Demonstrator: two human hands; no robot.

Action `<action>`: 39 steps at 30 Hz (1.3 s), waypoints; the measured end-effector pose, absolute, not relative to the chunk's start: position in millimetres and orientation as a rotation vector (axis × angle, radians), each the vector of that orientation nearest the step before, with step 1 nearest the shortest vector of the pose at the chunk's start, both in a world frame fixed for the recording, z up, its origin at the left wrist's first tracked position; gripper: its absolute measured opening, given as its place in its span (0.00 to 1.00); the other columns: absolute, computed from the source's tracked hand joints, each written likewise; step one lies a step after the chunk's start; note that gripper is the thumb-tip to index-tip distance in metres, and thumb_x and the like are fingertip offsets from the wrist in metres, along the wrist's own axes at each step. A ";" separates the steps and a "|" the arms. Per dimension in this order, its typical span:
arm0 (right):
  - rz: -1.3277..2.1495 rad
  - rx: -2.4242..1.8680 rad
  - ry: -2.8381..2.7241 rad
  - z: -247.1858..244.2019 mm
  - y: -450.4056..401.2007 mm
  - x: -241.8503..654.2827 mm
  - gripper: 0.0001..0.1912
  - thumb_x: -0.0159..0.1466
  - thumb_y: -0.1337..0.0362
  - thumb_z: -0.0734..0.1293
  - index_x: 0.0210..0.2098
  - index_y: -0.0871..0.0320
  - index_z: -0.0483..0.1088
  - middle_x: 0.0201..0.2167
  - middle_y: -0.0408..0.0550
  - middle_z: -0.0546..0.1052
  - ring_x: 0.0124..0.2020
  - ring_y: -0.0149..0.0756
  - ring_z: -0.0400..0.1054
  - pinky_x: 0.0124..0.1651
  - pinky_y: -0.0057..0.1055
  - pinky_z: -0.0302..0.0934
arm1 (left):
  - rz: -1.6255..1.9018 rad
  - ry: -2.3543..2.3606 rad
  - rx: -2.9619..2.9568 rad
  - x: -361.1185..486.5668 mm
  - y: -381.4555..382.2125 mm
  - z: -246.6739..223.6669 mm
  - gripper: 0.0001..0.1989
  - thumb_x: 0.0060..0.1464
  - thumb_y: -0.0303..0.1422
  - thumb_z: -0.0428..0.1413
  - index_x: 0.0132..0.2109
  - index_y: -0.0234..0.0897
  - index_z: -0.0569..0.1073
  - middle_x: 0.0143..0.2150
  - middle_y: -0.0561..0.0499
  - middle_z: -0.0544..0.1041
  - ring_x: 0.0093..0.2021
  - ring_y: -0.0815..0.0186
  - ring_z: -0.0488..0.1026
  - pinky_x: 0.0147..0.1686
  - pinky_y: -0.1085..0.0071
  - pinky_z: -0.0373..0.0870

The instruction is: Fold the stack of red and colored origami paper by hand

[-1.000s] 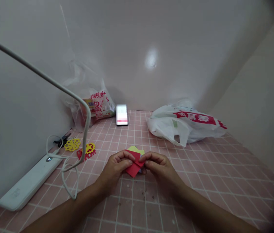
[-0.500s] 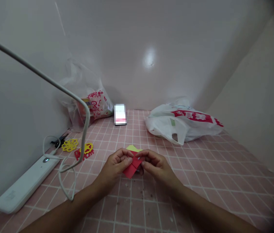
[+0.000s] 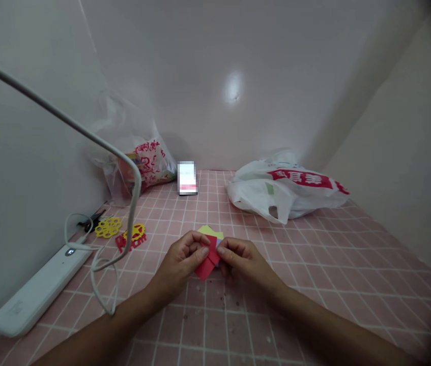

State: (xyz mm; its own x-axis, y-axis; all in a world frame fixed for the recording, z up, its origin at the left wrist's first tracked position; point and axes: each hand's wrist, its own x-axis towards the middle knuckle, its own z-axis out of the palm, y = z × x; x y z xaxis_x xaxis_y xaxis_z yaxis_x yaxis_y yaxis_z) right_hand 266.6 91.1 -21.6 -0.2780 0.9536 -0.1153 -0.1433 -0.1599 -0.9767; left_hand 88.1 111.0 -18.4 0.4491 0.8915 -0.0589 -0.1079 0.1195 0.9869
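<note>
Between my hands is a folded piece of red paper, with crease lines across it. My left hand pinches its left side between thumb and fingers. At the paper's right edge, my right hand is closed in a pinch with thumb and index finger together. Behind the red piece, yellow paper shows at the top and a bit of pale purple paper peeks out on the right. Most of these lower sheets is hidden by the red paper and my fingers.
A white power strip with a looping white cable lies at left. Near it are yellow cut-outs, red cut-out pieces and dark scissors. A lit phone stands between two plastic bags.
My right fingers have drawn together at the paper's right edge, where they were spread further over it. More of the yellow and purple paper shows. The view has shifted slightly.
</note>
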 end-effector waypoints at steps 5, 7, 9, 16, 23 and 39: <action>1.516 -1.092 -1.229 -22.8 92.1 267.4 0.18 0.61 0.53 0.66 0.23 0.58 0.64 0.15 0.38 0.67 0.15 0.25 0.57 0.19 0.24 0.50 | 0.773 0.819 1.221 90.2 113.2 -16.9 0.15 0.54 0.40 0.59 0.45 0.37 0.71 0.29 0.54 0.74 0.28 0.69 0.70 0.29 0.74 0.62; 1.505 -1.106 -1.230 -24.4 92.6 267.9 0.17 0.62 0.54 0.66 0.23 0.57 0.64 0.15 0.38 0.66 0.15 0.25 0.57 0.19 0.23 0.49 | 0.750 0.852 1.237 91.2 114.2 -16.2 0.14 0.53 0.40 0.60 0.41 0.35 0.72 0.29 0.53 0.74 0.28 0.68 0.69 0.29 0.74 0.61; 1.497 -1.122 -1.242 -26.1 93.0 268.4 0.17 0.62 0.54 0.66 0.22 0.57 0.63 0.15 0.38 0.66 0.15 0.25 0.56 0.20 0.24 0.49 | 0.729 0.893 1.268 91.9 114.8 -16.2 0.12 0.52 0.40 0.60 0.36 0.34 0.73 0.28 0.52 0.73 0.27 0.69 0.67 0.28 0.74 0.60; 1.482 -1.156 -1.260 -26.2 93.1 268.3 0.17 0.63 0.54 0.65 0.22 0.57 0.63 0.15 0.38 0.66 0.16 0.25 0.56 0.20 0.24 0.48 | 0.683 0.943 1.229 92.5 115.8 -17.6 0.15 0.51 0.43 0.60 0.33 0.34 0.73 0.25 0.54 0.71 0.24 0.72 0.63 0.25 0.75 0.57; 1.446 -1.161 -1.284 -22.4 92.1 267.2 0.18 0.63 0.55 0.65 0.21 0.57 0.63 0.15 0.39 0.66 0.16 0.26 0.55 0.20 0.24 0.47 | 0.694 0.952 1.205 91.6 117.2 -19.0 0.14 0.48 0.42 0.62 0.32 0.33 0.73 0.26 0.53 0.71 0.25 0.71 0.64 0.28 0.74 0.57; 1.550 -1.097 -1.241 -26.2 93.3 269.5 0.21 0.63 0.48 0.64 0.21 0.57 0.64 0.12 0.37 0.65 0.12 0.25 0.55 0.17 0.24 0.48 | 0.672 0.920 1.048 93.4 111.8 -14.1 0.15 0.48 0.42 0.62 0.30 0.34 0.71 0.23 0.55 0.70 0.22 0.72 0.61 0.24 0.75 0.54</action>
State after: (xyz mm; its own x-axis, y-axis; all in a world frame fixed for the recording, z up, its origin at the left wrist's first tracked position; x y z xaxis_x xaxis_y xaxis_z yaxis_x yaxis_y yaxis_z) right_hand 269.5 93.3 -26.2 -0.2587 0.9580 -0.1234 -0.0894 -0.1510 -0.9845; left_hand 93.4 111.8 -14.1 0.4706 0.8272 -0.3072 -0.0403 0.3679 0.9290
